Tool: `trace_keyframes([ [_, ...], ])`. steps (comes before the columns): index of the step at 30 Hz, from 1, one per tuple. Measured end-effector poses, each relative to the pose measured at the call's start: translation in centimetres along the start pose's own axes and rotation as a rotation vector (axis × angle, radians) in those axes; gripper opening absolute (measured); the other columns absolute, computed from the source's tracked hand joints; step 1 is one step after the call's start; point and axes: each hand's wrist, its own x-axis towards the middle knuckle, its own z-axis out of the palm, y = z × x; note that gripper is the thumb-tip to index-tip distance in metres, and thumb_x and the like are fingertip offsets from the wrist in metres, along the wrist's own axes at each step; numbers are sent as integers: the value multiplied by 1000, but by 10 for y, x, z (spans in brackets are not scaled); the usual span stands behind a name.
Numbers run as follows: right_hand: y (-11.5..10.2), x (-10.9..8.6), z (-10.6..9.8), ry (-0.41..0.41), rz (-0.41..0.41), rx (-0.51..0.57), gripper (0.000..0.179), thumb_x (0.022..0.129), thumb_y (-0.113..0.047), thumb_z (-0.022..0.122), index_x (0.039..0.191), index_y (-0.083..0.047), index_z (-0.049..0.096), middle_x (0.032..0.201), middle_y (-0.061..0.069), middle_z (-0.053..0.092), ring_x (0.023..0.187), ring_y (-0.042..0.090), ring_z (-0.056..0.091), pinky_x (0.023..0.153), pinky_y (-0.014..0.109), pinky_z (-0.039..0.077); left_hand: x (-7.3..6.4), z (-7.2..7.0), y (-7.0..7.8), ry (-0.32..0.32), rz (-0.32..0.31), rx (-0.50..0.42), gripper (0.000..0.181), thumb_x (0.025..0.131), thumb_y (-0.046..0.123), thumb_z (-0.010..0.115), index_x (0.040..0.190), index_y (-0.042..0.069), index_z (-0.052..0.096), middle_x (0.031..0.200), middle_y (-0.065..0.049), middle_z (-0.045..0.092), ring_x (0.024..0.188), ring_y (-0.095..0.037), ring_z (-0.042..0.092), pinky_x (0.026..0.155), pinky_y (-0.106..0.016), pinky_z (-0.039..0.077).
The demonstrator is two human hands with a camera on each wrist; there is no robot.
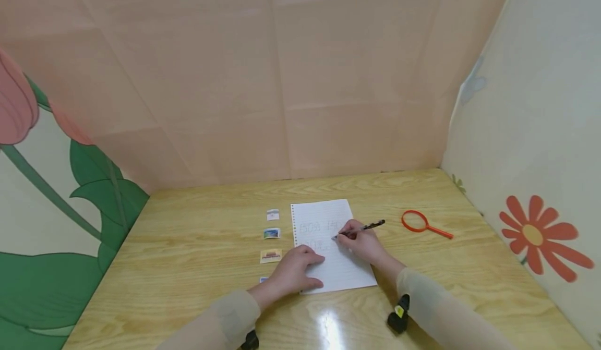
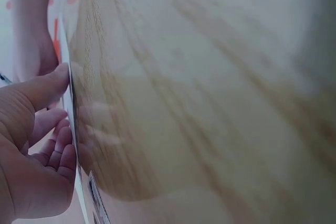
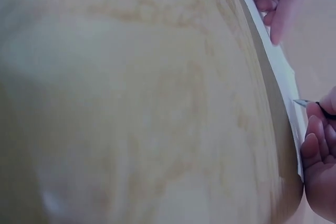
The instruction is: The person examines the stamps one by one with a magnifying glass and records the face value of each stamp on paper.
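A lined sheet of paper (image 1: 345, 274) with punched holes down its left edge lies on the wooden table, with faint handwriting on its upper part. My right hand (image 1: 361, 243) pinches a black pen (image 1: 373, 225), its tip at the paper beside the second written line. In the right wrist view the pen tip (image 3: 300, 102) shows close over the sheet. My left hand (image 1: 295, 270) rests on the paper's lower left part, thumb and fingers spread apart. Seen from the left wrist, the thumb and fingertips of that hand (image 2: 37, 140) lie against the sheet.
Left of the paper, small picture cards stand in a column: a pale one (image 1: 273, 214), a blue one (image 1: 271, 233), a yellow one (image 1: 271, 256) and another partly hidden by the left wrist. A red magnifying glass (image 1: 439, 232) lies to the right. Walls border the table (image 1: 188, 245).
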Motion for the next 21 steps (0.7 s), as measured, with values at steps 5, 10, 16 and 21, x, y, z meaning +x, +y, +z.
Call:
trace_keyframes([
  [5,2,-5,-3,-16,-1,-6,11,83,-5,73,83,-11,64,70,-4,56,62,11,49,54,22,40,0,-1,0,7,5,12,55,77,34,86,124,12,70,110,1,63,100,-11,56,91,-26,45],
  [10,3,-12,-8,-39,26,-1,11,83,-6,72,83,-11,62,69,-3,56,60,13,49,51,22,38,0,-1,1,9,9,10,56,76,33,86,124,11,70,110,0,64,101,-11,56,92,-26,45],
  [16,3,-16,-9,-75,-5,17,14,83,-3,72,83,-10,60,70,-3,57,59,11,51,52,21,40,1,-1,1,0,-3,1,56,76,33,86,125,12,69,111,1,63,100,-11,55,92,-26,45],
  [21,2,-15,-5,-81,-53,29,13,83,-2,72,83,-9,61,68,-4,56,59,9,51,51,21,40,1,0,1,-3,-12,-1,56,76,33,86,125,12,69,110,1,62,100,-11,55,91,-27,45],
])
